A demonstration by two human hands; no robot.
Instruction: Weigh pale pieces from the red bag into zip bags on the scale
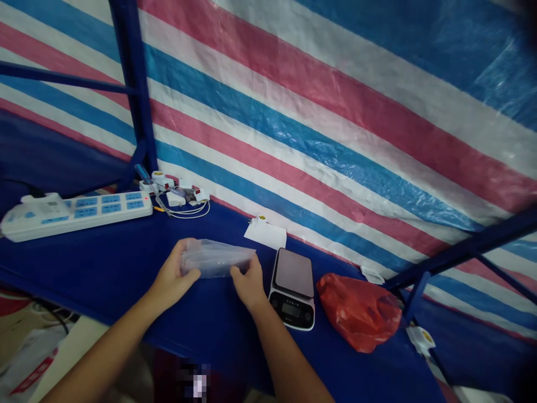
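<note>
Both hands pinch a clear plastic bag just left of the digital scale: left hand and right hand fingers closed on its ends. The scale's pan is bare; a red bag lies right of it.

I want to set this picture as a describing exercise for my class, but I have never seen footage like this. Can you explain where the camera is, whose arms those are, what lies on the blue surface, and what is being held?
There is one picture, taken by a camera worn on a person's head, looking forward and down. So the two bare arms reaching in from below are that person's own.

The left hand and the right hand hold a clear plastic bag between them, one at each end, just above the blue table.

On the table, right of the hands, stands a small digital scale, and beside it lies a red plastic bag. At the far left lies a white power strip, with small white plugs and cables next to it. A white card lies behind the scale. A striped tarpaulin forms the back wall.
</note>
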